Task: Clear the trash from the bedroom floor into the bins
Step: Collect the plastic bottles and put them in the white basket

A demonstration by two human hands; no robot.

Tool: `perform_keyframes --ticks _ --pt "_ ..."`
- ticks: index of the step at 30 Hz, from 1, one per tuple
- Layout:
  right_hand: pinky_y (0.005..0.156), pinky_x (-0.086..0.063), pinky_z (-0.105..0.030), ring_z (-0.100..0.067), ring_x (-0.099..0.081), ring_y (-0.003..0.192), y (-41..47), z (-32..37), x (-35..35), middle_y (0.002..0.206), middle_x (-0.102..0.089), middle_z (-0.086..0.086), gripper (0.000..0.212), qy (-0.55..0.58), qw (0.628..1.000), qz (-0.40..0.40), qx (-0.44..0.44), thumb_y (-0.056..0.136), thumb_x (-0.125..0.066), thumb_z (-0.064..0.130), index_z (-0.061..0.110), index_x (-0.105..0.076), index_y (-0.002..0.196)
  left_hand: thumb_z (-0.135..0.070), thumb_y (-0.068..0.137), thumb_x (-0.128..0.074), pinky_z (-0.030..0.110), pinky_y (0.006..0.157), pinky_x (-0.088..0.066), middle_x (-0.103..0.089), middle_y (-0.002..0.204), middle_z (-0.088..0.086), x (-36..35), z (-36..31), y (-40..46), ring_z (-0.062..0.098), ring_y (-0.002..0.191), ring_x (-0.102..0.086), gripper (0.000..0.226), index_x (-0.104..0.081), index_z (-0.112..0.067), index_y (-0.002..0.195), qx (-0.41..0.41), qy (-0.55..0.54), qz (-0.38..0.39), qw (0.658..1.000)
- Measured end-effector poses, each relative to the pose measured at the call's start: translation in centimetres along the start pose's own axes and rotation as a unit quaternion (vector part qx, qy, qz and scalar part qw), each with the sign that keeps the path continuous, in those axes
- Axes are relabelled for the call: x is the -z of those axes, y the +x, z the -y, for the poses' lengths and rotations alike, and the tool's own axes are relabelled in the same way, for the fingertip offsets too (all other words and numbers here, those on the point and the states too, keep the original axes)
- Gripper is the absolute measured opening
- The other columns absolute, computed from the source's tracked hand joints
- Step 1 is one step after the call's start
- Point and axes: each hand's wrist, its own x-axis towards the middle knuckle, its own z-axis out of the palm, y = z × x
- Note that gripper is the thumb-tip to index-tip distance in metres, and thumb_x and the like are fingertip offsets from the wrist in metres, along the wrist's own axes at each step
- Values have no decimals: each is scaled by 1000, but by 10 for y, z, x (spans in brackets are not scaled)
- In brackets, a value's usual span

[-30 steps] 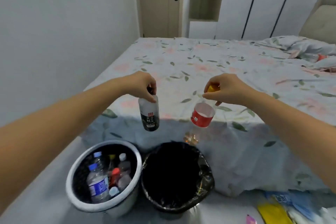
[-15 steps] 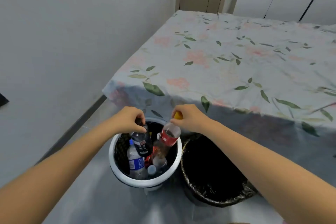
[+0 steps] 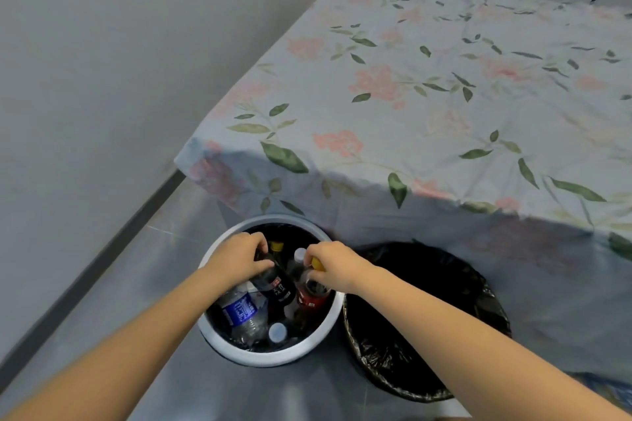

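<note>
Head view: grey floor (image 3: 143,284), floral bed (image 3: 427,106), pale wall (image 3: 102,61).

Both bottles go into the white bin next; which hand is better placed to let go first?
Probably left: the left hand holds the black-label bottle low inside the white bin, over the middle.

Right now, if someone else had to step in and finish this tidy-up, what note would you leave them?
Left hand grips a black-label bottle inside the white bin.
Right hand grips a red-label bottle by its yellow-capped neck, also inside that bin.
Done: several bottles, one with a blue label, already lie in the white bin.
Left: release both bottles. The black-bag bin stands beside it; its contents cannot be made out. Other floor trash is out of view.
</note>
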Motion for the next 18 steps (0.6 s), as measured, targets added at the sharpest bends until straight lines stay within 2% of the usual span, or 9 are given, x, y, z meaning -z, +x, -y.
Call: perform_keyframes --ticks 3,5,7,11,14,18 --pt "94 -47 -42 -27 -51 118 -6 -7 9 129 -55 -7 50 16 999 -29 -20 89 -58 44 17 -50 130 -44 83 -65 33 86 -50 -60 111 -1 13 -15 12 19 104 -58 37 -59 -23 113 -30 71 32 996" --pt "91 -49 -45 -27 -54 113 -13 -18 24 123 -57 -5 49 31 997 -55 -47 91 -50 51 17 -51 127 -44 86 -61 37 90 -50 -59 117 0 30 -33 22 20 111 -56 37 -58 -24 117 -45 85 20 995" --pt "86 -51 -46 -29 -57 105 -26 -34 44 114 -61 -7 44 37 993 -80 -77 94 -44 50 14 -55 117 -41 89 -56 40 90 -51 -59 120 1 50 -59 30 21 112 -56 34 -58 -24 118 -63 90 4 994" --pt "91 -49 -42 -27 -60 107 -75 -82 85 113 -67 -8 38 40 978 -153 -137 93 -48 43 12 -64 108 -39 87 -59 37 84 -53 -63 114 -3 86 -128 38 18 103 -60 31 -61 -24 114 -137 107 -18 985" --pt "93 -49 -39 -24 -59 107 -136 -124 116 113 -67 -6 34 79 953 -213 -199 93 -50 40 14 -64 109 -41 87 -59 37 81 -54 -66 110 -5 101 -199 39 17 97 -61 30 -62 -24 112 -203 121 -18 972" --pt "88 -50 -37 -23 -61 102 -236 -176 149 108 -69 -6 29 61 916 -291 -271 90 -53 34 15 -66 108 -39 87 -58 33 78 -53 -68 108 -8 105 -308 37 16 95 -62 27 -63 -26 110 -272 118 -17 955"
